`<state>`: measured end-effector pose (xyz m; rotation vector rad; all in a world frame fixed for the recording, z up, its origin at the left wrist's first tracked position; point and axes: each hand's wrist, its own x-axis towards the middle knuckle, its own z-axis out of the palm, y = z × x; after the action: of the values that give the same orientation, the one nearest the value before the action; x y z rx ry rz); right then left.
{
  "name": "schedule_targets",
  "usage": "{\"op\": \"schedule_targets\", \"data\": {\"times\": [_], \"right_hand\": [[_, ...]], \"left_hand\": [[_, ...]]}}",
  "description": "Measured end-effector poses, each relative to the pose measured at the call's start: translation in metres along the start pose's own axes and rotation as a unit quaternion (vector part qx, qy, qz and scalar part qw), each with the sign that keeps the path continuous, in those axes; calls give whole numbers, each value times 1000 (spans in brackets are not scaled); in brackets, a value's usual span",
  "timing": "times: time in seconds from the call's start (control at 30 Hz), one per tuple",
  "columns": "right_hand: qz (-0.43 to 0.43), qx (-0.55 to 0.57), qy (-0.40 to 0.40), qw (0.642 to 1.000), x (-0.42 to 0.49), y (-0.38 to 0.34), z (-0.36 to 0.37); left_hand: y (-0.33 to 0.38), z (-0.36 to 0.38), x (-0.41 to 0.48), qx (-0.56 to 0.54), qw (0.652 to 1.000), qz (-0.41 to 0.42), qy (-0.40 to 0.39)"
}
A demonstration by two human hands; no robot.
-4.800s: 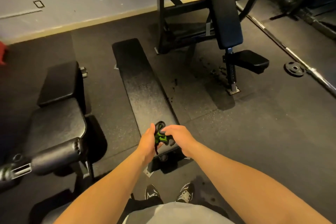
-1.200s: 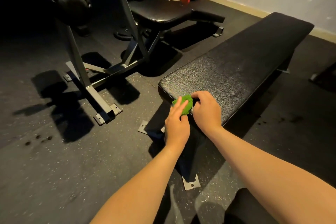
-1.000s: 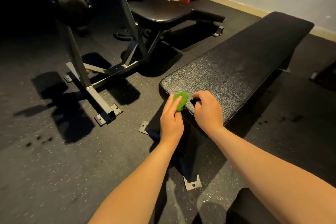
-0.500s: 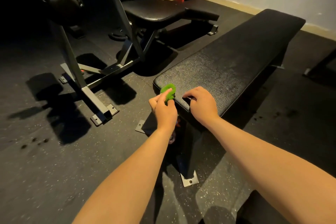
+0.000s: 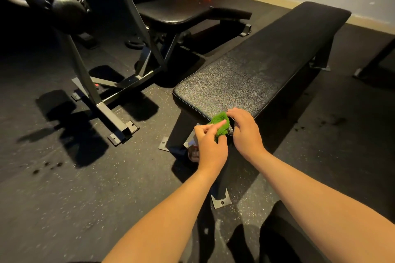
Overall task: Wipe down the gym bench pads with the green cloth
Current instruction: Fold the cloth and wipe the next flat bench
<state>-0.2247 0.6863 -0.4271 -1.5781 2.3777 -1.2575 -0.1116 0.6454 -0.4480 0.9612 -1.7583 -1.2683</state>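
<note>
- Head view: the long black bench pad (image 5: 256,66) runs away from the person, grainy and shiny at its near end. No wiped track shows, so wiping looks barely begun.
- Half a second ago the right hand (image 5: 245,130) lay on the pad apart from the cloth. Now its fingers curl on the cloth's right edge.
- Left hand (image 5: 210,145) pinches the cloth's left side, forefinger laid across it.
- Green cloth (image 5: 221,117), a small fuzzy wad, sits at the pad's near edge between both hands, probably being regathered before a stroke.
</note>
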Motion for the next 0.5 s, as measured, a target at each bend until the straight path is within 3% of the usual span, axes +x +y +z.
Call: {"op": "schedule_targets", "data": {"times": [0.17,0.3,0.5], "right_hand": [[-5,-1,-41,999,6,6,-5],[4,-13,-55,998,9,13,-2],[2,-15,-62,998,8,12,0]], "left_hand": [[-4,-15,6,45,998,45,-26],[-3,-16,20,-12,997,-46,64],[9,1,12,-37,994,-75,73]]}}
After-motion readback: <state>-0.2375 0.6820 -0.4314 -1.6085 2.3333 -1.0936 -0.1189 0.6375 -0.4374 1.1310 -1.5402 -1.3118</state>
